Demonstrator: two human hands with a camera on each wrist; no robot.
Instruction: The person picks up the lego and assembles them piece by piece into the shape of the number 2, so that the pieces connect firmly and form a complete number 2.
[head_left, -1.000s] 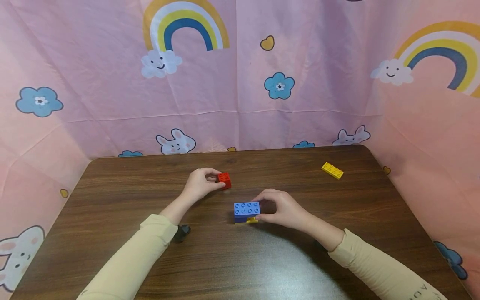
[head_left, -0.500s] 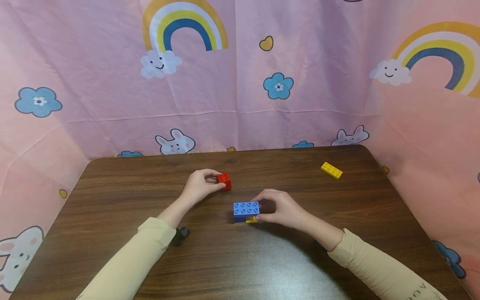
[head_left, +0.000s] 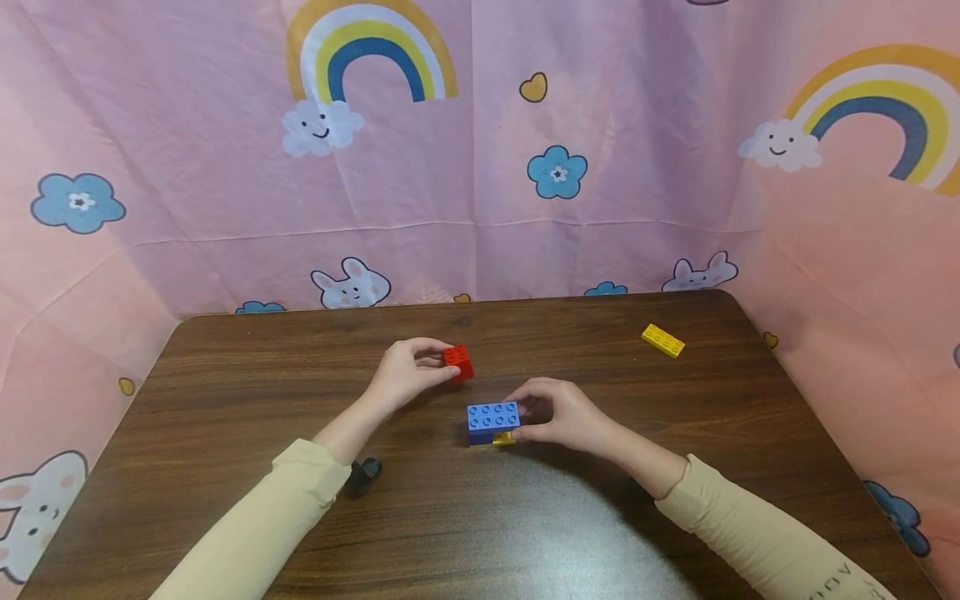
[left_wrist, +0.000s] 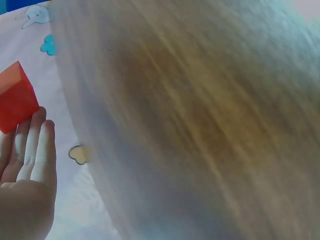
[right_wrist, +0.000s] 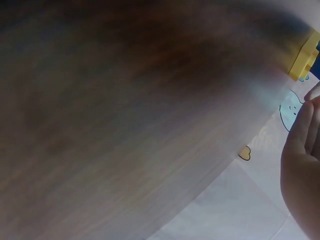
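In the head view my left hand (head_left: 405,372) pinches a small red building block (head_left: 459,363) between thumb and fingers, over the middle of the table. The red block shows at the left edge of the left wrist view, at the fingertips. My right hand (head_left: 570,421) grips the right end of a longer blue building block (head_left: 492,422), studs up. Beneath the blue block a yellow block (right_wrist: 303,57) shows, its base at the tabletop in the right wrist view. The red block is behind and left of the blue one, apart from it.
A flat yellow building plate (head_left: 663,341) lies at the back right of the brown wooden table (head_left: 225,400). A small black object (head_left: 363,475) sits beside the left sleeve. A pink patterned cloth (head_left: 420,183) hangs close behind the table's far edge.
My left hand has moved slightly right with the red block, which now looks a little tilted. My right hand and the blue block have stayed nearly still.
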